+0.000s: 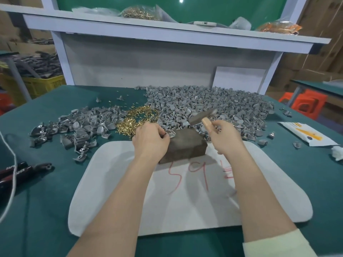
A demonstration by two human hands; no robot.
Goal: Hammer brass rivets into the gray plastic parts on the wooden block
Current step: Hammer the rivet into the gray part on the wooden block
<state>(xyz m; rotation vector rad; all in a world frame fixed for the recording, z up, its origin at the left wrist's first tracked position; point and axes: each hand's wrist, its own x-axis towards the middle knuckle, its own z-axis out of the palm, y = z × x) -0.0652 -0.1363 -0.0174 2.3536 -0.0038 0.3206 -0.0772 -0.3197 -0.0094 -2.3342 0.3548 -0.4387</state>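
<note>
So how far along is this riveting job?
Done, apparently: the smaller pile on the left, some showing metal eyelets. In hand: left hand holds one gray part on the wooden block; right hand grips the raised hammer. Left: the big gray heap and brass rivets.

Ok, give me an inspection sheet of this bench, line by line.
Surface: green table with white pad under the wooden block.
Job's things: gray part on block; hammer held above it; brass rivets and gray parts piled behind.
Clutter: pliers left; packet and crumpled tissue right.
Grips: left hand pinches the part; right hand holds the hammer.
Cables: white cord at left edge.
Surroundings: shelf above, yellow crate left, orange stool right.
</note>
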